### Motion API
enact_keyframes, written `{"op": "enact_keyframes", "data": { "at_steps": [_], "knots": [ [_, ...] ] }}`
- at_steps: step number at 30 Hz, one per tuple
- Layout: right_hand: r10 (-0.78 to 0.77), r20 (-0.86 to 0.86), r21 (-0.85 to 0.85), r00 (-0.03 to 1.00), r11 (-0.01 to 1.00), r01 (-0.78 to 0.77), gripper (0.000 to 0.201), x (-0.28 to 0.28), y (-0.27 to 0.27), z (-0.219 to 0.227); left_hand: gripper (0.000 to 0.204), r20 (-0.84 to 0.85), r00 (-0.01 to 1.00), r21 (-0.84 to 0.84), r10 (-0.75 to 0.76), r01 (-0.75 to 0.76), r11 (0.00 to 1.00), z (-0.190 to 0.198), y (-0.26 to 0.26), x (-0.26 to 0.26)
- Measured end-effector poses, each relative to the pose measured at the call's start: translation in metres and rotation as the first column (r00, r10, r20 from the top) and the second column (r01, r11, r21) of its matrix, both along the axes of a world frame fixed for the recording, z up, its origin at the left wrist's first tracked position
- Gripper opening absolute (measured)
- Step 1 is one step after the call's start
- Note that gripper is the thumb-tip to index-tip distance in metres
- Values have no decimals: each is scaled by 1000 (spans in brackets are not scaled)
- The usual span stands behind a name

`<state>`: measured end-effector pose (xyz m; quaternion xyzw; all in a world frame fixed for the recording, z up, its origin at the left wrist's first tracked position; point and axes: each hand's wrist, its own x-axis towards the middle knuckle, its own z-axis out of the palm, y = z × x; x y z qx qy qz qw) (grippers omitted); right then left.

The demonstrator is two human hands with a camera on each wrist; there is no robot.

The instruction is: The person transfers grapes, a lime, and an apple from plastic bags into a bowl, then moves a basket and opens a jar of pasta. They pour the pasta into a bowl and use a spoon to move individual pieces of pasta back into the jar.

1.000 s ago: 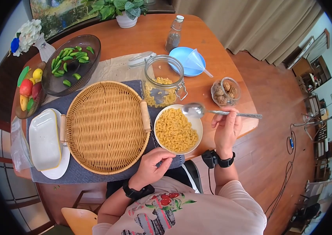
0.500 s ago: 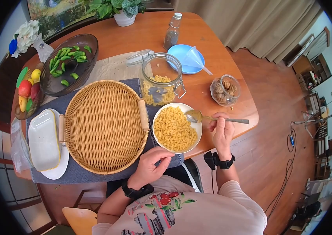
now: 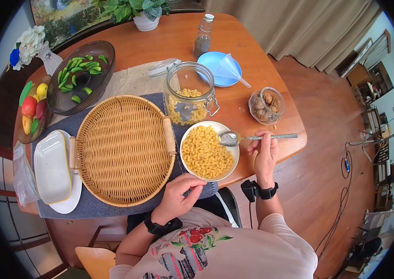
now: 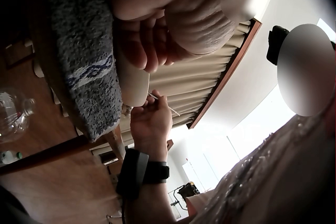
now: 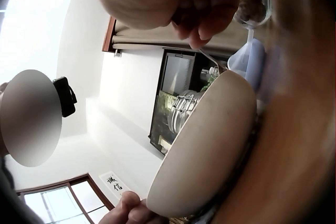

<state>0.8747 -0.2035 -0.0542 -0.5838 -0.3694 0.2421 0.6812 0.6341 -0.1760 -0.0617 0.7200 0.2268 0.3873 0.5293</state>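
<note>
A white bowl of small curly pasta stands at the table's front edge. My left hand holds its near side, fingertips at the rim; in the left wrist view the fingers curl beside the bowl's wall. My right hand pinches the handle of a metal spoon. The spoon's head overlaps the bowl's right inner side, next to the pasta. From the right wrist view the bowl's outside hides most of the spoon head. Behind the bowl a clip-top glass jar holds more pasta.
Left of the bowl lies a round wicker tray on a grey cloth. A glass jar of walnuts, a blue plate with a funnel, and a bottle stand behind. Green peppers fill an oval dish.
My right hand has brought the spoon from above the bowl's right rim down and inward, to the pasta's right edge. My left hand stays at the bowl's near rim.
</note>
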Motion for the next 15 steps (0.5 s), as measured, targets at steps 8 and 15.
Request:
{"op": "enact_keyframes", "data": {
  "at_steps": [8, 15],
  "knots": [
    [25, 31, -31, 999, 999, -24, 27, -6, 1, 0, 13, 3, 1000, -1, -2, 2, 1000, 0, 0, 0],
    [-6, -67, 26, 998, 1000, 8, 28, -4, 0, 0, 12, 3, 1000, -2, -1, 1, 1000, 2, 0, 1]
  ]
}}
